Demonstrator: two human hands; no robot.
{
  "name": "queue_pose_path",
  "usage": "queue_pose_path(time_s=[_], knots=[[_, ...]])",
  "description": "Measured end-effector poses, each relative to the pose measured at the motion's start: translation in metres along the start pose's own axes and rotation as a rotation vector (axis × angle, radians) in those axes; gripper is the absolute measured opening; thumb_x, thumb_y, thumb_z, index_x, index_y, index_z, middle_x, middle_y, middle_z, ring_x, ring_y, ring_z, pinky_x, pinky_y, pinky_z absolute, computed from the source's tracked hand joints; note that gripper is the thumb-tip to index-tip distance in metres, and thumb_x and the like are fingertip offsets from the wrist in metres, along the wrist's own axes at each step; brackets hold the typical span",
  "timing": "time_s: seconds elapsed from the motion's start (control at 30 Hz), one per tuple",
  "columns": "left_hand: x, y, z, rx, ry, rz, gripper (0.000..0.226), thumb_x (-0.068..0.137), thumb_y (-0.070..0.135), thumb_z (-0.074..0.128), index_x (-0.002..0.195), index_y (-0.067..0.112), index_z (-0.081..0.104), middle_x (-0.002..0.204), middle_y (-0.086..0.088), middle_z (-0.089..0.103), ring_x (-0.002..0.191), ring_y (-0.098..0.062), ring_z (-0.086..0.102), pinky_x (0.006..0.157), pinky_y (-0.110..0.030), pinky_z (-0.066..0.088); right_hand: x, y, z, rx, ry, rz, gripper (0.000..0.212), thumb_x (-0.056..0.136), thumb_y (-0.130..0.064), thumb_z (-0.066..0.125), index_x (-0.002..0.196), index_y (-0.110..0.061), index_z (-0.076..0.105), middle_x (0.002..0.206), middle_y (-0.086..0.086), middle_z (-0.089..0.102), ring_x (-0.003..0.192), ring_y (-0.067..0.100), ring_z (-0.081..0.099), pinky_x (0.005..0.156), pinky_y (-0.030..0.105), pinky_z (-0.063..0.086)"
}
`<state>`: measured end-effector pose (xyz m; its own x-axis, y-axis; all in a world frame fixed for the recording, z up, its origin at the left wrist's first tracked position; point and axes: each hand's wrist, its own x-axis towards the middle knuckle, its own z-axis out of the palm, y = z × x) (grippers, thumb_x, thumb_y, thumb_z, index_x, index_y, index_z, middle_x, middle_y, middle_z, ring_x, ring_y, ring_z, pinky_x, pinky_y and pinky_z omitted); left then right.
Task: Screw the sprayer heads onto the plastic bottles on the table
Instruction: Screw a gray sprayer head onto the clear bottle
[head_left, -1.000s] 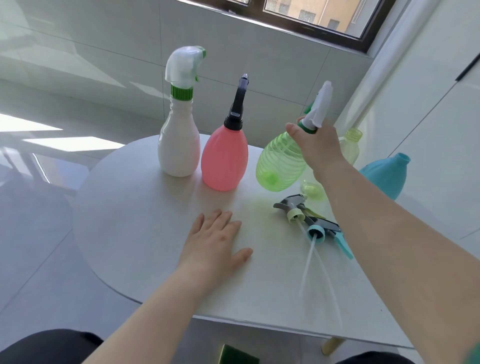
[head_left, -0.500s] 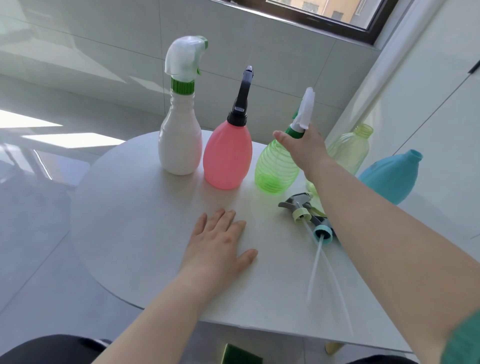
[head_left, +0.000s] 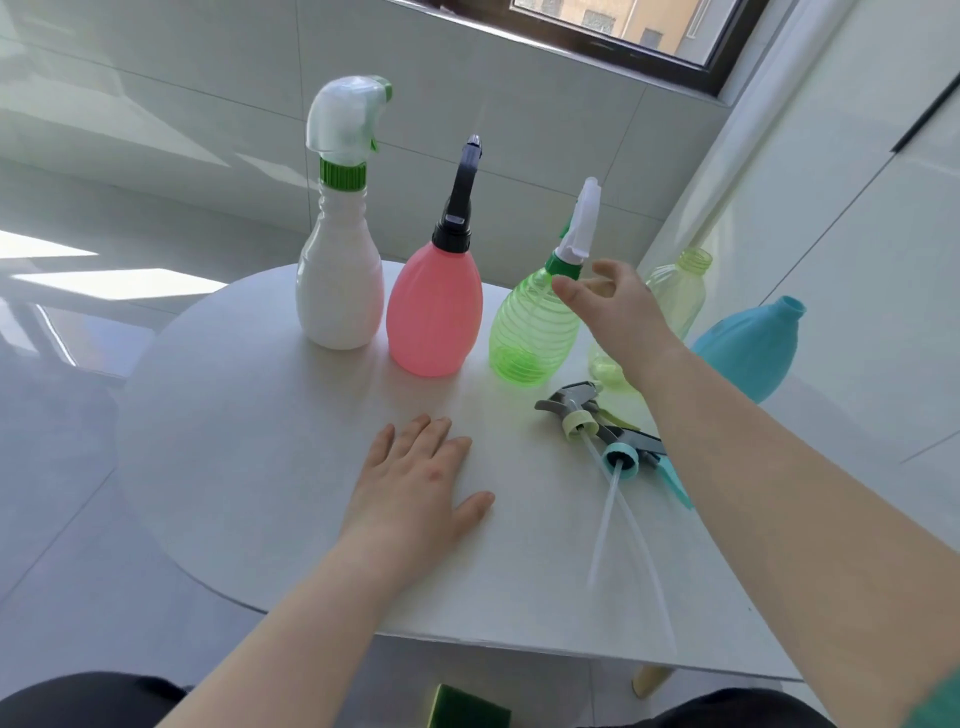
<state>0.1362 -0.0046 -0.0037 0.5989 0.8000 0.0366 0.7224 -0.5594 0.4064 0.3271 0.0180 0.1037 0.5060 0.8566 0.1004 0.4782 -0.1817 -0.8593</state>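
Bottles stand in a row at the far side of the round bench (head_left: 234, 415): a white bottle (head_left: 337, 296), a pink bottle (head_left: 434, 312) and a green bottle (head_left: 530, 332), each upright with a sprayer on. The right hand (head_left: 618, 306) hovers just beside the green bottle's neck, its fingers (head_left: 608, 270) loosely spread and holding nothing. The left hand (head_left: 415, 478) lies flat on the bench, fingers straight. A yellow bottle (head_left: 675, 296) and a blue bottle (head_left: 748, 348) stand uncapped behind the right arm. A yellow-collared sprayer head (head_left: 574, 410) and a blue-collared sprayer head (head_left: 628, 452) lie loose near them.
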Motion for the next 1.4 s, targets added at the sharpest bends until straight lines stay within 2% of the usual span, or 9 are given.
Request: queue_pose_path(time_s=[0.23, 0.33, 0.57, 0.73, 0.83, 0.93, 1.07, 1.17, 1.4], knots=[[-0.002, 0.002, -0.003, -0.001, 0.004, -0.003, 0.058, 0.087, 0.052, 0.034, 0.137, 0.026, 0.021, 0.153, 0.005, 0.012, 0.140, -0.010, 0.001, 0.113, -0.032, -0.006, -0.043, 0.031, -0.027, -0.220, -0.023, 0.050, 0.030, 0.083, -0.028, 0.059, 0.108, -0.012, 0.057, 0.102, -0.001, 0.057, 0.093, 0.013, 0.052, 0.081, 0.024, 0.036], [-0.004, 0.002, -0.003, -0.004, 0.016, -0.003, 0.057, 0.087, 0.051, 0.034, 0.137, 0.026, 0.022, 0.153, 0.005, 0.014, 0.140, -0.010, 0.003, 0.113, -0.031, -0.005, -0.052, 0.045, -0.020, -0.377, -0.120, 0.153, 0.033, 0.081, -0.029, 0.060, 0.109, -0.011, 0.057, 0.108, 0.005, 0.061, 0.089, 0.018, 0.054, 0.077, 0.026, 0.040], [-0.006, 0.000, -0.002, -0.006, 0.044, 0.008, 0.056, 0.086, 0.051, 0.036, 0.135, 0.028, 0.025, 0.152, 0.006, 0.017, 0.140, -0.009, 0.006, 0.113, -0.030, -0.003, -0.053, 0.053, -0.001, -0.661, -0.126, 0.171, 0.053, 0.074, -0.038, 0.063, 0.115, -0.008, 0.046, 0.121, 0.012, 0.056, 0.113, 0.029, 0.047, 0.086, 0.031, 0.038], [-0.002, -0.001, -0.002, -0.012, 0.061, 0.008, 0.055, 0.086, 0.051, 0.037, 0.134, 0.028, 0.028, 0.150, 0.007, 0.020, 0.139, -0.009, 0.007, 0.113, -0.030, -0.003, -0.052, 0.056, 0.006, -0.769, -0.121, 0.198, 0.041, 0.077, -0.035, 0.059, 0.107, -0.009, 0.048, 0.114, 0.013, 0.058, 0.109, 0.031, 0.047, 0.082, 0.033, 0.037], [-0.001, -0.002, 0.000, -0.014, 0.066, 0.009, 0.055, 0.085, 0.051, 0.038, 0.134, 0.028, 0.029, 0.150, 0.006, 0.020, 0.139, -0.009, 0.008, 0.113, -0.029, -0.003, -0.051, 0.057, 0.004, -0.613, -0.086, 0.203, 0.023, 0.079, -0.030, 0.056, 0.090, -0.010, 0.053, 0.099, 0.012, 0.060, 0.101, 0.032, 0.052, 0.077, 0.033, 0.036], [-0.001, -0.001, 0.001, -0.010, 0.074, 0.006, 0.054, 0.085, 0.051, 0.038, 0.134, 0.028, 0.029, 0.150, 0.007, 0.020, 0.139, -0.008, 0.008, 0.112, -0.029, -0.003, -0.051, 0.055, -0.003, -0.293, -0.036, 0.239, 0.026, 0.078, -0.024, 0.055, 0.092, -0.002, 0.058, 0.082, 0.008, 0.055, 0.081, 0.026, 0.054, 0.069, 0.032, 0.039], [-0.001, -0.001, 0.001, -0.014, 0.081, 0.005, 0.053, 0.086, 0.050, 0.039, 0.133, 0.028, 0.030, 0.150, 0.007, 0.021, 0.139, -0.009, 0.008, 0.112, -0.029, -0.003, -0.053, 0.049, -0.014, 0.095, 0.010, 0.241, 0.010, 0.077, -0.021, 0.061, 0.085, -0.015, 0.058, 0.076, -0.004, 0.056, 0.065, 0.010, 0.051, 0.062, 0.026, 0.043], [-0.001, -0.001, 0.000, -0.014, 0.086, 0.008, 0.052, 0.086, 0.049, 0.039, 0.133, 0.027, 0.031, 0.149, 0.006, 0.023, 0.139, -0.009, 0.010, 0.112, -0.029, -0.002, -0.053, 0.049, -0.025, 0.262, 0.040, 0.179, 0.007, 0.077, -0.019, 0.063, 0.081, -0.020, 0.058, 0.077, -0.006, 0.058, 0.069, 0.008, 0.051, 0.062, 0.021, 0.043], [-0.002, 0.004, -0.003, 0.031, 0.054, -0.002, 0.052, 0.088, 0.049, 0.034, 0.135, 0.028, 0.028, 0.150, 0.006, 0.021, 0.139, -0.009, 0.008, 0.112, -0.028, -0.003, -0.058, 0.048, -0.059, 1.012, 0.176, 0.096, 0.013, 0.086, -0.009, 0.052, 0.075, -0.016, 0.056, 0.049, -0.009, 0.065, 0.045, 0.005, 0.057, 0.052, 0.016, 0.050]])
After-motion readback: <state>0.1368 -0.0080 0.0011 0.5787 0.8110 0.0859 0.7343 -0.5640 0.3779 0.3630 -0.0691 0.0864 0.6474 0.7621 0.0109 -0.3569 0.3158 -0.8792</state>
